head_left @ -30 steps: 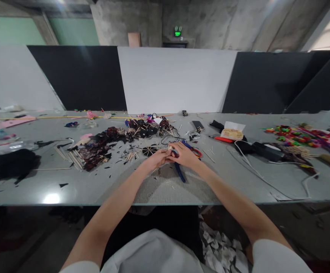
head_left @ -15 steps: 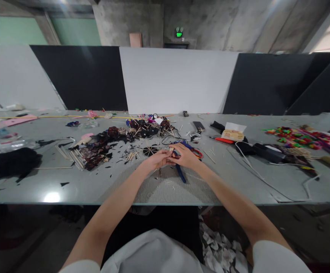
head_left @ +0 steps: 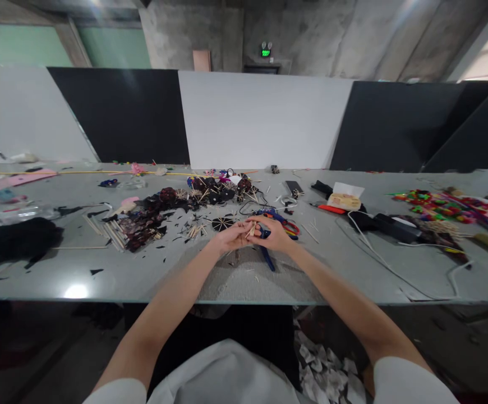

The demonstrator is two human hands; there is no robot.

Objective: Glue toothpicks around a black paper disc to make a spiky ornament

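Observation:
My left hand (head_left: 230, 237) and my right hand (head_left: 274, 234) meet over the middle of the grey table (head_left: 79, 278). Both pinch a small bundle of thin wooden sticks (head_left: 252, 229) held between their fingertips. Under my right hand lie blue-handled pliers (head_left: 266, 256) and red-handled scissors (head_left: 290, 226). A small black paper disc with wooden spokes (head_left: 221, 223) sits just left of my left hand. Loose short sticks (head_left: 194, 230) lie beside it.
A heap of dark paper pieces and sticks (head_left: 143, 221) spreads to the left, with a black cloth (head_left: 10, 241) at the far left. A phone (head_left: 293, 187), a white cable (head_left: 378, 258), a black box (head_left: 395, 227) and colourful craft items (head_left: 441, 205) lie to the right. Divider panels stand behind.
Both hands have lifted slightly and turned the stick bundle, which now shows more between the fingertips. The camera view has shifted a little.

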